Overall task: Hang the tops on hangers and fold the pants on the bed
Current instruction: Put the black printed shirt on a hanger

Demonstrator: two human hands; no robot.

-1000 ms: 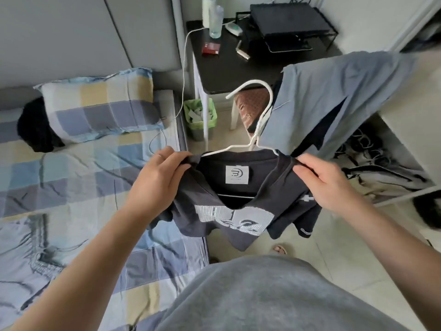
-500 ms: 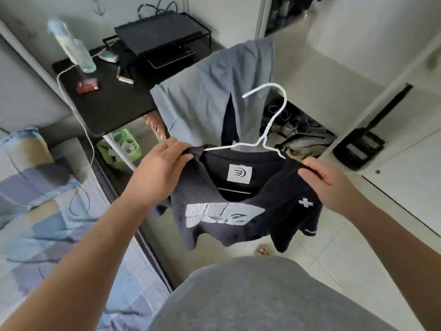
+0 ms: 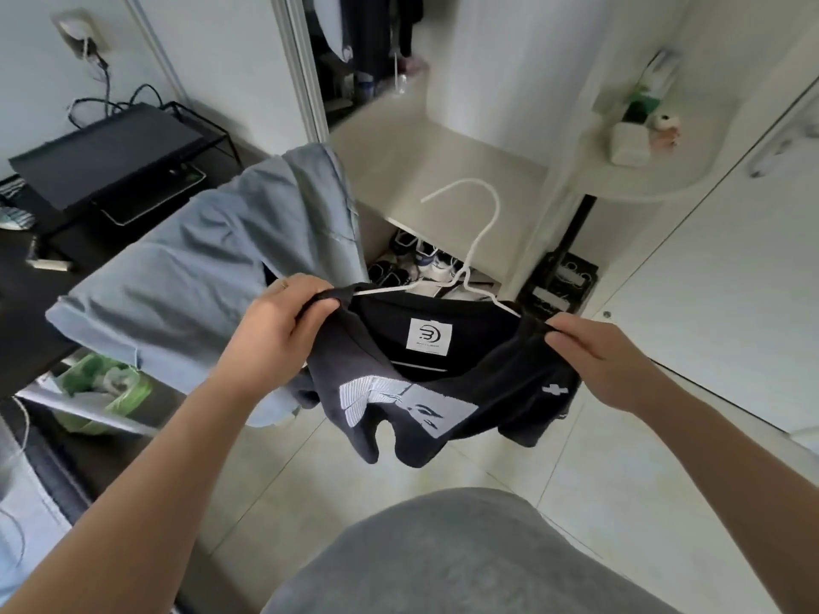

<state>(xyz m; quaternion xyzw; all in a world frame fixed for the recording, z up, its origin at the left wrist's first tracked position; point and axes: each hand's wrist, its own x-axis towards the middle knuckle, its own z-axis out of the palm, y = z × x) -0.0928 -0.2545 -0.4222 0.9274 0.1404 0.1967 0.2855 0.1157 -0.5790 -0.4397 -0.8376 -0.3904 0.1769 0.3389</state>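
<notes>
Your left hand (image 3: 283, 323) has its grip clenched on the left shoulder of the black top (image 3: 425, 387), fingers pinching the fabric at the collar edge; your right hand (image 3: 598, 361) pinches the right shoulder the same way. The top hangs between the two hands above the tiled floor (image 3: 509, 467), its neck label (image 3: 429, 336) facing you and a white print across the lower front. A white hanger (image 3: 476, 241) sits inside the neck opening, its arms running under the fabric toward each hand and its hook rising upright above the collar. A light blue garment (image 3: 212, 281) hangs just behind your left hand. To the left stands a dark desk (image 3: 26, 312); beyond the hanger, shoes (image 3: 416, 259) lie in an open wardrobe compartment.
</notes>
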